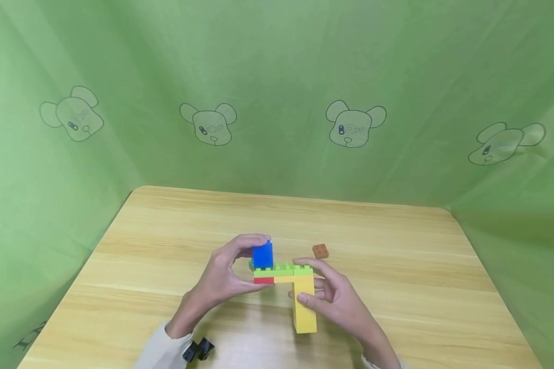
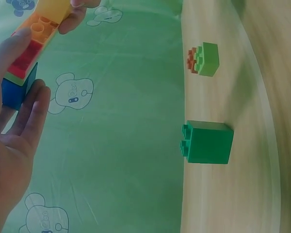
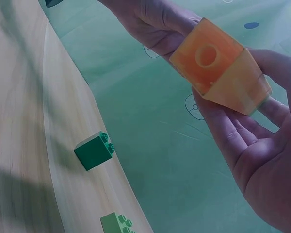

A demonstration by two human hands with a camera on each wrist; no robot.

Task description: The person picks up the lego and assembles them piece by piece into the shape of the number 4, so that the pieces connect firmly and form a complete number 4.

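Both hands hold up one toy brick assembly. A blue brick [image 1: 262,255] stands on the left end of its light green layer [image 1: 283,271], with a red brick [image 1: 263,280] under that end. My left hand [image 1: 214,277] pinches this end, fingers at the blue brick and thumb beneath the red one. At the other end a tall yellow column [image 1: 305,310] hangs down, gripped by my right hand [image 1: 341,302] with the thumb on its front. Its hollow orange-looking underside [image 3: 203,56] shows in the right wrist view.
Beyond the hands, an orange brick [image 1: 320,250] lies on the wooden table [image 1: 166,215]. A dark green brick [image 2: 211,141] and a light green brick [image 2: 209,59] also stand there. Green printed cloth [image 1: 277,61] encloses the table's back and sides.
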